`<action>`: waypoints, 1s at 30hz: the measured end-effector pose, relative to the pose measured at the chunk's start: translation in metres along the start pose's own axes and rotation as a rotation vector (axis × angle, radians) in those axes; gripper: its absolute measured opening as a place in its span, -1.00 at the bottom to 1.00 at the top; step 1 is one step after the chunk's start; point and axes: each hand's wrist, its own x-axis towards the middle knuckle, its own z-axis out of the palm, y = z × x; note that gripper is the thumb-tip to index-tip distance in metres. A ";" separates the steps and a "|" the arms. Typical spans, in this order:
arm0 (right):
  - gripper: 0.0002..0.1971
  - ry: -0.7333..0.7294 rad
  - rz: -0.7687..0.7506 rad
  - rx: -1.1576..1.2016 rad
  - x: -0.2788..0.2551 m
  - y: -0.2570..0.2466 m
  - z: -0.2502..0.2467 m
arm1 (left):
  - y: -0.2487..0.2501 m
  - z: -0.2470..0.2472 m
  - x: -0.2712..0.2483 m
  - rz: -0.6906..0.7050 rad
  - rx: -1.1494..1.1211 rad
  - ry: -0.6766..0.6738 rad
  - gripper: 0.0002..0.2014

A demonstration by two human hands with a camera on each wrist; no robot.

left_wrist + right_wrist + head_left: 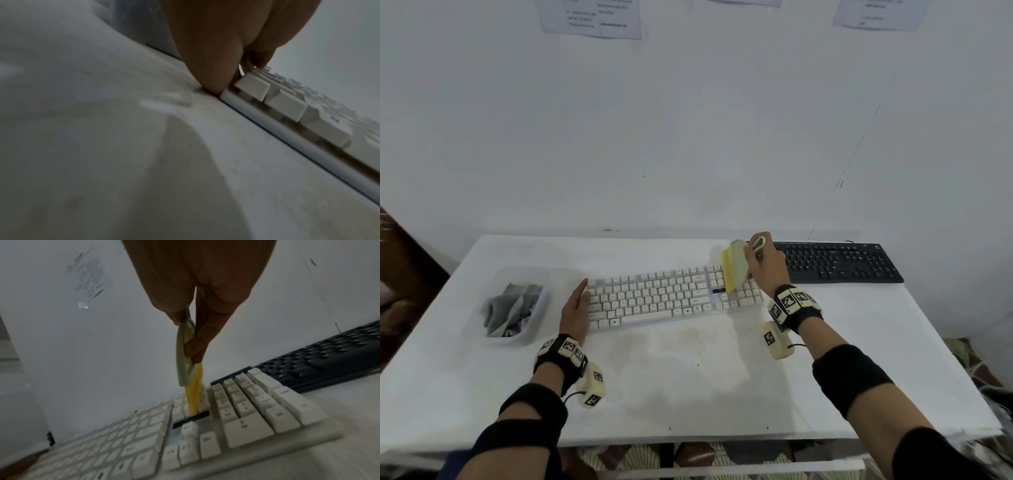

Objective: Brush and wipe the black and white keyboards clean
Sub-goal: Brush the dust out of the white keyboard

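White keyboard [674, 298] lies across the middle of the table [688, 377], with the right hand [765, 265] above its right end, fingers curled round the handle of a pale green brush [738, 265] whose yellow bristles touch the keys beside the number pad. At its left end the left hand [575, 308] rests with fingers straight against the edge, holding nothing. Black keyboard [839, 262] sits just beyond the right hand near the wall, and a clear tub of cloths [513, 306] stands left of the left hand.
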 end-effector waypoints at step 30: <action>-0.88 -0.222 -0.052 -0.094 -0.035 0.006 0.008 | -0.008 0.001 0.005 -0.006 -0.032 -0.006 -0.61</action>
